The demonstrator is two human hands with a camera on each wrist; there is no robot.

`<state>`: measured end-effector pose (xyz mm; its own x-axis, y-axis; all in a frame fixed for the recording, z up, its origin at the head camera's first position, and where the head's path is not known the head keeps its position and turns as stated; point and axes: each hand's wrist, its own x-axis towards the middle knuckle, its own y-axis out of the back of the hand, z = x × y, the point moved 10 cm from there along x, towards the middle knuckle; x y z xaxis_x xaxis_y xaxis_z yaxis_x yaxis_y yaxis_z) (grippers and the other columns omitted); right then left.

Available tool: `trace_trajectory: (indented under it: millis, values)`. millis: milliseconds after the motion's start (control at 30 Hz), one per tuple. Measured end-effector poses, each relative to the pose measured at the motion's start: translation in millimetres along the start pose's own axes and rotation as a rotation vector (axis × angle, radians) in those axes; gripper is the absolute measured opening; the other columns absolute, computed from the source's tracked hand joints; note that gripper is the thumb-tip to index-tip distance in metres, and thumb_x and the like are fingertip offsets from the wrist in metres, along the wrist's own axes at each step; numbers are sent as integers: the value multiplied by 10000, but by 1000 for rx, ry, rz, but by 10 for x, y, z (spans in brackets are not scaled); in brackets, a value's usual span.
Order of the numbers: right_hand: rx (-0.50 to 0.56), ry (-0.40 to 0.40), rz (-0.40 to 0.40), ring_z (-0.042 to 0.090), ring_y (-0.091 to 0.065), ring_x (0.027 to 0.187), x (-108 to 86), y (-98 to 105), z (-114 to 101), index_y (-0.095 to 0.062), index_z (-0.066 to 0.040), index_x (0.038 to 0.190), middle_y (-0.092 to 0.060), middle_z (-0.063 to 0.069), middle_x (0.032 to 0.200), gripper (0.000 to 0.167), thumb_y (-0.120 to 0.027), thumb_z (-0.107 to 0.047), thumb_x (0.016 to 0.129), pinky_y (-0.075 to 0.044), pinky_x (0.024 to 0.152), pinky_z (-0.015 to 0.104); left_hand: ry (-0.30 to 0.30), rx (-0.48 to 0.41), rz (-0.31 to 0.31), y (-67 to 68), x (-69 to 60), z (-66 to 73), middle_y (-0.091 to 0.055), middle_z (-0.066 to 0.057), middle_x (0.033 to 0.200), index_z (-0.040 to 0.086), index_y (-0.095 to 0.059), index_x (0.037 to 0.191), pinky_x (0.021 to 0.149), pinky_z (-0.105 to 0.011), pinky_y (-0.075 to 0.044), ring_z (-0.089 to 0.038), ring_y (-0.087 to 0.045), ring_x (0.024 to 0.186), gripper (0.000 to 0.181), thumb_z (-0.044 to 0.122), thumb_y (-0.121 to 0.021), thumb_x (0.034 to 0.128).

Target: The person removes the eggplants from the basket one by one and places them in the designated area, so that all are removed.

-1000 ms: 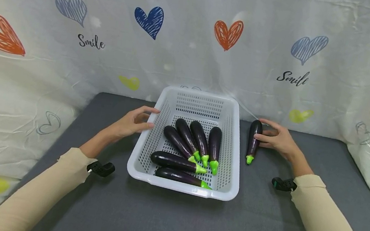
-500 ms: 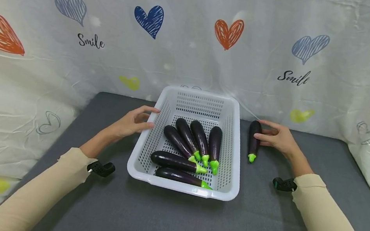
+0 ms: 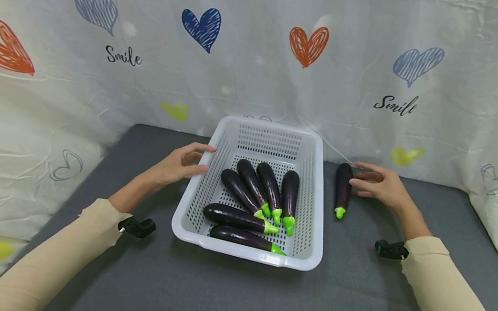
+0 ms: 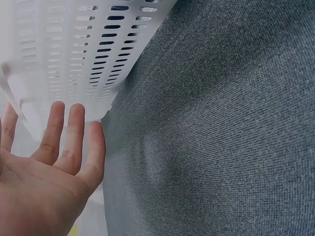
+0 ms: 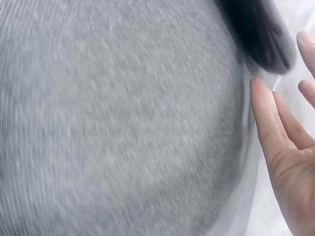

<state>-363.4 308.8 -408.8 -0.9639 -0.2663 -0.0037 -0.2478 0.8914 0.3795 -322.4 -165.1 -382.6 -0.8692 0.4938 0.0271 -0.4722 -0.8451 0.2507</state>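
Observation:
A white perforated plastic basket (image 3: pixel 244 256) stands on the grey table, with several dark purple eggplants (image 3: pixel 240 218) with bright green stems lying in it. My left hand (image 3: pixel 181 162) rests its fingertips at the basket's left rim; the left wrist view shows its fingers (image 4: pixel 74 132) extended beside the slotted wall. One more eggplant (image 3: pixel 343 187) lies on the table to the basket's right, its stem toward me. Just right of that eggplant is my right hand (image 3: pixel 380 187), fingers loosely spread and holding nothing. In the right wrist view, a small gap separates the fingertips from the blurred eggplant (image 5: pixel 270 44).
Behind the table (image 3: pixel 228 301) hangs a white curtain (image 3: pixel 249 86) printed with hearts and "Smile". The basket's far side and the loose eggplant are close to it. A dark strap (image 3: pixel 391 250) sits on each wrist.
The right hand has let go of the loose eggplant and drawn back slightly to the right. That eggplant has turned a little, its stem shifting right. The left hand has stayed in place.

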Motion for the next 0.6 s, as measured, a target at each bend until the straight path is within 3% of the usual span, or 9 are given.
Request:
trace_trajectory:
  millis: [167, 333, 433, 600]
  values:
    - [-59, 27, 74, 36, -662, 974, -69, 188, -95, -458, 56, 1480, -497, 337, 1375, 614, -733, -139, 968, -573, 802, 351, -1, 4, 2, 0, -2, -2, -524, -238, 1350, 123, -445, 1511, 882, -534, -527, -382, -605, 1133, 530, 122, -647, 1021]
    - [-45, 61, 165, 89, -685, 956, -107, 340, -211, -548, 71, 1343, -634, 146, 1198, 444, -722, -89, 966, -577, 788, 353, -7, 0, 1, 4, 1, -12, -516, -246, 1359, 109, -439, 1512, 900, -552, -513, -385, -599, 1140, 534, 119, -646, 1020]
    - [-24, 90, 208, 131, -698, 928, -124, 375, -284, -580, 77, 1256, -669, 30, 1086, 349, -715, -62, 965, -581, 764, 358, -15, 0, 5, 5, 4, 1, -513, -241, 1365, 105, -447, 1507, 904, -552, -512, -391, -592, 1148, 529, 111, -648, 1018]
    - [15, 163, 220, 147, -708, 880, -179, 338, -429, -621, 74, 1185, -687, 18, 1016, 264, -711, -22, 956, -585, 736, 371, -46, 3, 8, 7, 15, 26, -485, -216, 1430, 77, -460, 1494, 860, -515, -544, -394, -617, 1139, 515, 67, -644, 1013]
